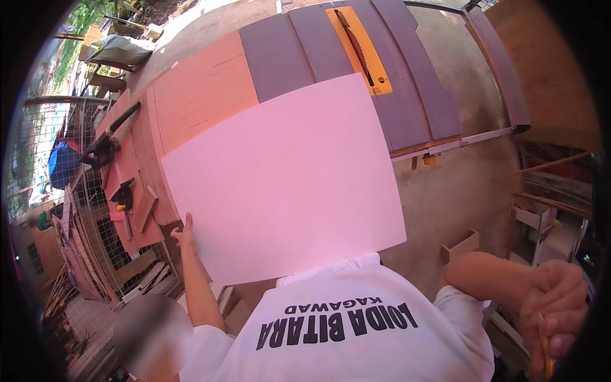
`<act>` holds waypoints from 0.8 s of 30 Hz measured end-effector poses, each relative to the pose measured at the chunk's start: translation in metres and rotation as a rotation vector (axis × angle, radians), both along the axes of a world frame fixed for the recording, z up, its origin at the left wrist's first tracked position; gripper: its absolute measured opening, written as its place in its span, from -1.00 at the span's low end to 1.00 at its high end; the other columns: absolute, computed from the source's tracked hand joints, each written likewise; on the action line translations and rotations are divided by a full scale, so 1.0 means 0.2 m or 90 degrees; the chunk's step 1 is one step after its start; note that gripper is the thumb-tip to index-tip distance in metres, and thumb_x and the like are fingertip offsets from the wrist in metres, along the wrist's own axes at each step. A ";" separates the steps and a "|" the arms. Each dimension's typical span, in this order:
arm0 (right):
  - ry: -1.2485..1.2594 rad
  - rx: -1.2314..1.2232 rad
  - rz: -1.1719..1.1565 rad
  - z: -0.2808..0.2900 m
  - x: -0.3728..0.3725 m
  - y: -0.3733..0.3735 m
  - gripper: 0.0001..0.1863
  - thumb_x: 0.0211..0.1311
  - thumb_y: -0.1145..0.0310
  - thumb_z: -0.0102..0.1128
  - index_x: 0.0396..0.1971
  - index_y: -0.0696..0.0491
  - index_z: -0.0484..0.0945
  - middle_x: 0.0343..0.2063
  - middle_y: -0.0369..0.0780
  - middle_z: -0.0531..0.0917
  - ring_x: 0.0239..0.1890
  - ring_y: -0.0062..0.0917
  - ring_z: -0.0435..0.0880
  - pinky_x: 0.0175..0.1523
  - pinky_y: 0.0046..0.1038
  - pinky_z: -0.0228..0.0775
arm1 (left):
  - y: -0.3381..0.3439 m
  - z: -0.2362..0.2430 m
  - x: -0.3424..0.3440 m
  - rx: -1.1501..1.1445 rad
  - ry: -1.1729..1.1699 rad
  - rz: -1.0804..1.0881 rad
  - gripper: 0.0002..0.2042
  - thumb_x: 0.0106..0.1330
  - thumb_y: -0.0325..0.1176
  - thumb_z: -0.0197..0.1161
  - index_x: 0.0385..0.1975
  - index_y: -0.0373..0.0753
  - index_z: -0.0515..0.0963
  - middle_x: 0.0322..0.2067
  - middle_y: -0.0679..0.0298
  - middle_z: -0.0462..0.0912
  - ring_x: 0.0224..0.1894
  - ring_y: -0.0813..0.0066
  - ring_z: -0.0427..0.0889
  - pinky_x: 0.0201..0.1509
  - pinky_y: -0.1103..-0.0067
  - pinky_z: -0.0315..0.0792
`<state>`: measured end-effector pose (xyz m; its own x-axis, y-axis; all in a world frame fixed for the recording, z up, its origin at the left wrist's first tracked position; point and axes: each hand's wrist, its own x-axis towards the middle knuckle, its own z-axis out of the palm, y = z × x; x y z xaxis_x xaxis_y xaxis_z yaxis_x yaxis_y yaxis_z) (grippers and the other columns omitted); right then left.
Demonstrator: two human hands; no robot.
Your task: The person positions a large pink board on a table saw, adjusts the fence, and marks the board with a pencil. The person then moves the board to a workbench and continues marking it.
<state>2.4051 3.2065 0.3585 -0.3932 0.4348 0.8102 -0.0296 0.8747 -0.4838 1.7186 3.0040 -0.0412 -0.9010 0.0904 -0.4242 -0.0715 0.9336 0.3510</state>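
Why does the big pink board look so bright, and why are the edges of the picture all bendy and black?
Head view: sunlight washes the big pink board almost white, so no grain shows; the fisheye lens bows the saw table and leaves dark corners; the right hand near the rim looks oversized and soft, the left hand at the board's edge is sharper; a blurred patch sits at lower left.

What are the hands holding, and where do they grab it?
The left hand steadies the big white board at its near left edge. The right hand grips a thin orange stick near its top.
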 end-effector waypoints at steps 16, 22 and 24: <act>0.311 -0.810 -0.227 -2.07 -0.48 0.47 -0.91 0.23 0.63 0.29 -0.35 0.18 0.54 -0.36 -0.21 0.69 -0.33 -0.58 0.74 -0.15 -0.51 0.67 | 0.32 0.07 0.13 -0.181 0.360 -0.191 -0.14 0.09 0.00 0.56 0.28 -0.21 0.18 0.20 -0.18 0.32 0.22 0.00 0.38 0.26 0.13 0.32; 0.277 -0.710 -0.152 -2.15 -0.44 0.48 -0.91 0.24 0.69 0.23 -0.33 0.19 0.57 -0.28 -0.19 0.66 -0.27 -0.58 0.70 -0.11 -0.54 0.62 | 1.47 0.25 1.47 0.442 0.140 -0.682 -0.89 0.29 -0.46 0.33 -0.28 -0.34 0.60 -0.22 0.17 0.58 -0.07 0.26 0.59 0.06 0.37 0.47; 0.282 -0.774 -0.155 -2.11 -0.43 0.52 -0.91 0.25 0.69 0.23 -0.31 0.19 0.58 -0.27 -0.18 0.66 -0.28 -0.58 0.70 -0.11 -0.53 0.62 | 1.76 0.21 1.85 0.521 0.097 -0.770 -0.84 0.32 -0.43 0.32 -0.17 -0.31 0.62 -0.15 0.16 0.57 0.01 0.18 0.55 0.13 0.34 0.43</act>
